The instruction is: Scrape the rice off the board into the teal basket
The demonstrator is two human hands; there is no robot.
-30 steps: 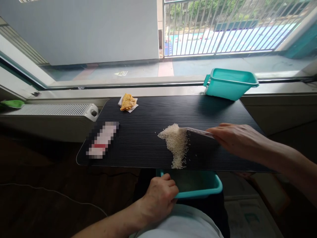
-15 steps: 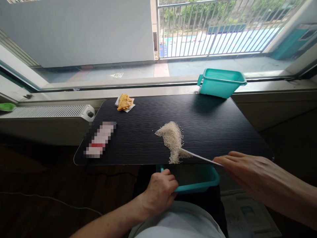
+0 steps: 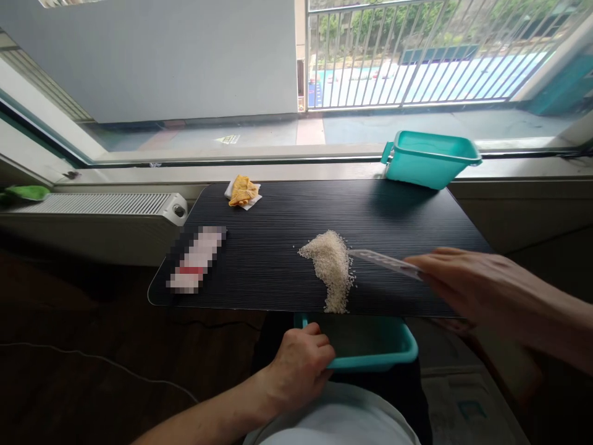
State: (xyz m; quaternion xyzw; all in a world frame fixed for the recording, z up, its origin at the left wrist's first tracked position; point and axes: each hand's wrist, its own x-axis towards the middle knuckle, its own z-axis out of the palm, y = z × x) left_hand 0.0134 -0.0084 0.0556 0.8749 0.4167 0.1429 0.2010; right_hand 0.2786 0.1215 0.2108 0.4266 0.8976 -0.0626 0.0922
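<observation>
My left hand [image 3: 303, 353] is closed over the left part of the near rim of a teal plastic bin [image 3: 370, 363], held at my lap under the table's front edge. A loose heap of white rice [image 3: 331, 262] lies on the dark table, with a tail reaching down to that edge, just above the bin. My right hand [image 3: 445, 275], partly blurred, pinches a thin, flat white plastic piece [image 3: 382, 261] over the table. Its far end is beside the right side of the heap; whether it touches the tabletop I cannot tell.
Another teal bin [image 3: 430, 162] stands at the table's back right corner by the window. A folded yellow cloth [image 3: 243, 190] on white paper lies back left, and a pixelated flat object [image 3: 197, 259] at the left. A white radiator [image 3: 115, 207] is left of the black table [image 3: 259, 266].
My right hand has raised the white piece from the heap's lower right to beside its upper right, turning its face more into view. My left hand keeps its grip on the bin. The view shifted slightly.
</observation>
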